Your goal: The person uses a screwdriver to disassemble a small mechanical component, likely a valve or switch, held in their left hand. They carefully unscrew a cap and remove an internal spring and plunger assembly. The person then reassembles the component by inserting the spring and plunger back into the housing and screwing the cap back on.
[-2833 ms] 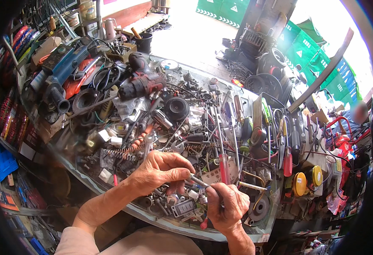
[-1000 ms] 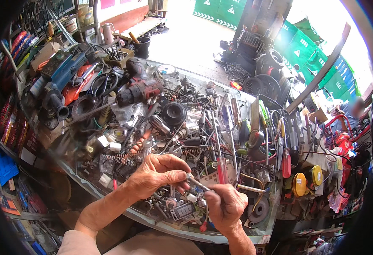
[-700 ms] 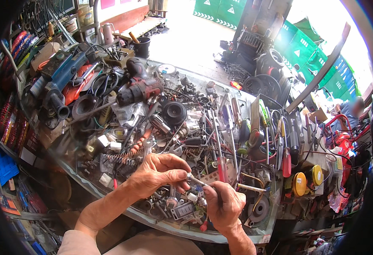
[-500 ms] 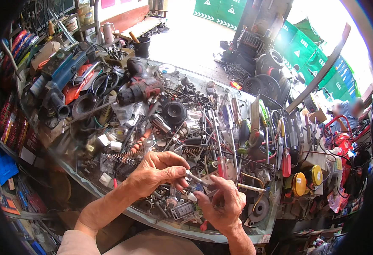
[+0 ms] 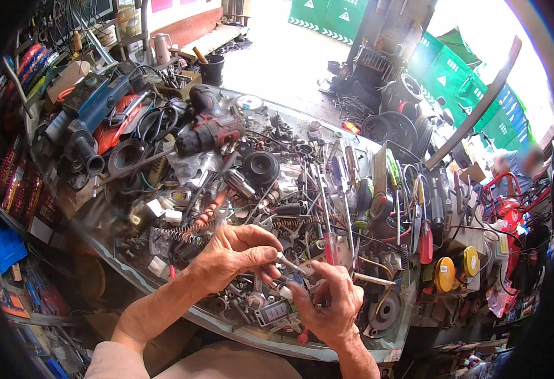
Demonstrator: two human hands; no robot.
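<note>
Over the near middle of a cluttered glass-topped bench, my left hand pinches one end of a slim metal rod-like part between thumb and fingers. My right hand closes its thumb and fingers round the other end, which they partly hide. Just below the rod, a small piece with a whitish tip shows between the two hands; whether it is held or lies behind them I cannot tell. Under my hands are a wrench and a ribbed grey metal block. A red-handled screwdriver lies just beyond my right hand.
Loose parts, springs and tools crowd the bench. A red and black power drill and a blue power tool lie at the left. Yellow round tins stand at the right. Another person is at the far right.
My right hand's fingers have shifted very slightly on the rod. My left hand keeps its pinch, and the bench things stay in place.
</note>
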